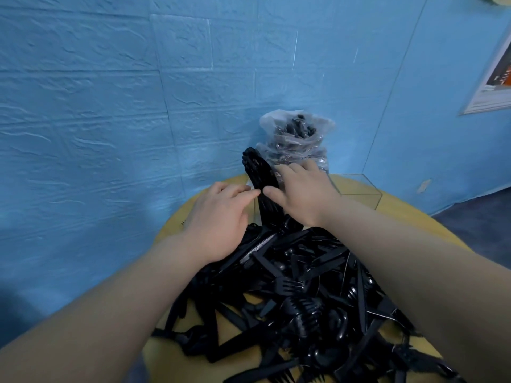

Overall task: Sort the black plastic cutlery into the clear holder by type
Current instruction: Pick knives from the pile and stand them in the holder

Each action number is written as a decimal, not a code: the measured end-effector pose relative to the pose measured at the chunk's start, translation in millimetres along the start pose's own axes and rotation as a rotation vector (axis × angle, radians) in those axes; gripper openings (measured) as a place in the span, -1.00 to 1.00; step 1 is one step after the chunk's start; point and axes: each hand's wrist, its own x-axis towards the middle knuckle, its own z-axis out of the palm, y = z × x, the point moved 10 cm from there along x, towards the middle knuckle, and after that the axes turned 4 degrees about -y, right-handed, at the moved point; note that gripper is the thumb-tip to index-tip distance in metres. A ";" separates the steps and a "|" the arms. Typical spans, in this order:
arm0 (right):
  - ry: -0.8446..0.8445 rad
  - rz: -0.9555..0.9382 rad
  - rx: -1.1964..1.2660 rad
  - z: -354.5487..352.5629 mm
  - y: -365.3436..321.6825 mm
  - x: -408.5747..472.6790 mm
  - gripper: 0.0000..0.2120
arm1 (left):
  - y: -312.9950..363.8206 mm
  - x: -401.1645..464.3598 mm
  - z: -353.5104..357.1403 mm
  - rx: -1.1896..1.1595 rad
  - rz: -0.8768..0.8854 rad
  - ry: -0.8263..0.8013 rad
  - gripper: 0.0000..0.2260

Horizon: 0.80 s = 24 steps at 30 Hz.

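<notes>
A bundle (258, 175) of black cutlery is standing at the far edge of the yellow bench (177, 225), long axis near upright and leaning left and away, top end pointing up toward the blue wall (110, 106). The left hand (218, 217) and right hand (301, 194) are flanking its lower part, fingers fairly straight and pressing its sides, left fingertip and right thumb nearly meeting in front; neither grip is curling round it. The clear holder (359, 189) is sitting just right of the right hand, a cutlery bag (296, 142) behind, and the loose pile (304, 294) is lying near the wrists.
</notes>
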 end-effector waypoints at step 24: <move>0.058 0.163 0.197 4.9 101.1 -230.4 -0.70 | 140.8 -66.9 34.0 0.007 0.112 -0.167 -0.75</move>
